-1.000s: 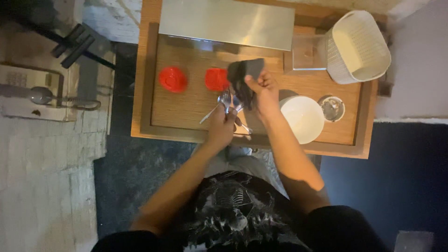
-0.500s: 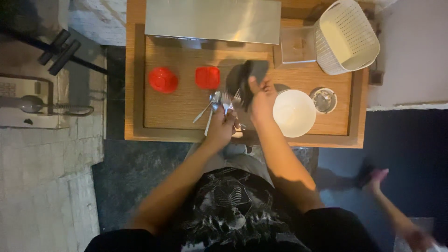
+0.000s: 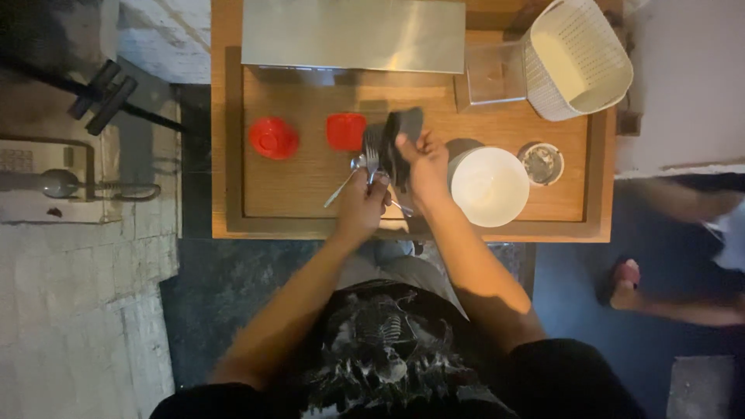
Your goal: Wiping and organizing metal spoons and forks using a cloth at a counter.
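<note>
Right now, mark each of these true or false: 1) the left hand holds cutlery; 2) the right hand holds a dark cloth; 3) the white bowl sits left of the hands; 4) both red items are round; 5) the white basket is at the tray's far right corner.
1) True: the left hand grips a bunch of cutlery, fork tines pointing up.
2) True: the right hand holds a dark cloth against the cutlery.
3) False: the white bowl sits to the right of the hands.
4) False: one red item is round, the other squarish.
5) True: the white basket stands at the far right corner of the wooden tray.
</note>
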